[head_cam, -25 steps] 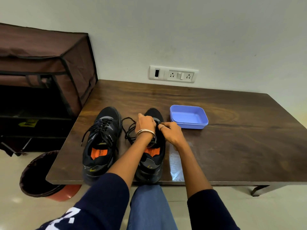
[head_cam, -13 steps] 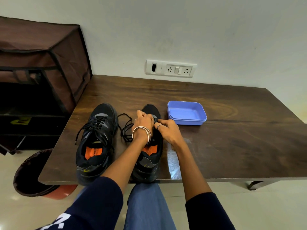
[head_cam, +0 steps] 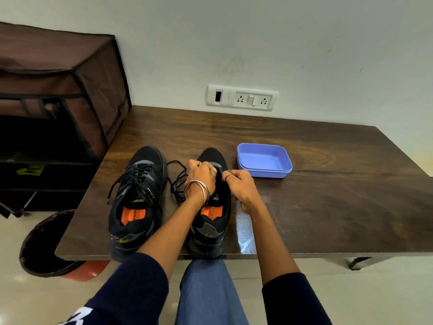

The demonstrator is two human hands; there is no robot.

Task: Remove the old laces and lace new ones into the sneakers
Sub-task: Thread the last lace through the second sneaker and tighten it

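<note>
Two black sneakers side by side on the dark wooden worktop (head_cam: 328, 202), toes toward the wall, heels at the near edge; long axis of each running straight away from the body. Right sneaker (head_cam: 212, 216) directly under both hands; left sneaker (head_cam: 138, 195) just beside it, untouched, its black lace still threaded and hanging loose over the side.

Left hand (head_cam: 201, 175) curled over the tongue area of the right sneaker, fingers bent down onto the eyelet rows; whether pinching lace or only bracing the upper, cannot tell. Right hand (head_cam: 241, 186) closed at the sneaker's right edge, thumb and forefinger seemingly nipped on a strand near the forward eyelets; contact point too small to confirm. Both hands equally near; next pull likely along the shoe's length, toward the toe or up and out.

Loose black lace (head_cam: 178, 181) looped on the worktop between the two sneakers, thin, cord-like, limp, prone to snagging; apparently part drawn from the right sneaker.

Uppers matte knit mesh with grey overlays; orange insoles showing inside; worktop glossy, wood-grained; blue plastic tray (head_cam: 264, 160) shallow, smooth, rounded corners, just right of the right sneaker's toe, nothing visible in it.
</note>
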